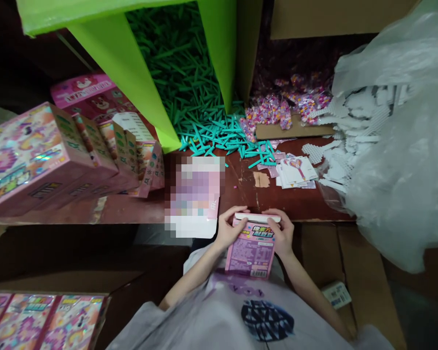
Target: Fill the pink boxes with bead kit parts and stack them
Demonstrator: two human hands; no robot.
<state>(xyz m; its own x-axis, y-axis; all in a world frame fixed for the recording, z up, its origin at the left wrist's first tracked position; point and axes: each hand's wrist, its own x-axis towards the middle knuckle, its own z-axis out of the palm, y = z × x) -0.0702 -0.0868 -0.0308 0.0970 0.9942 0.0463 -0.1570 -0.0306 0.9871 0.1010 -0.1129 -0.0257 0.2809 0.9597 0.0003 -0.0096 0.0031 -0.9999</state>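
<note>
Close to my body I hold a small pink and purple cardboard box point(251, 253), its printed back facing up and its white-edged top end pointing away from me. My left hand point(230, 226) is closed on the upper left corner, with the thumb on the printed face. Gripping the upper right corner is my right hand point(282, 232), its thumb near the white flap point(257, 217). The far fingers of both hands are partly hidden behind the box. Just left of my left hand, a flat carton point(199, 226) lies over the table edge, partly blurred out.
Pink boxes point(22, 155) stand in a row at the left. Behind the table edge, teal pens point(219, 131) spill from a green bin point(219, 53). Bead packets point(270, 112), printed cards point(297, 172) and a plastic bag point(397, 146) of white parts lie to the right. More boxes point(25, 321) sit lower left.
</note>
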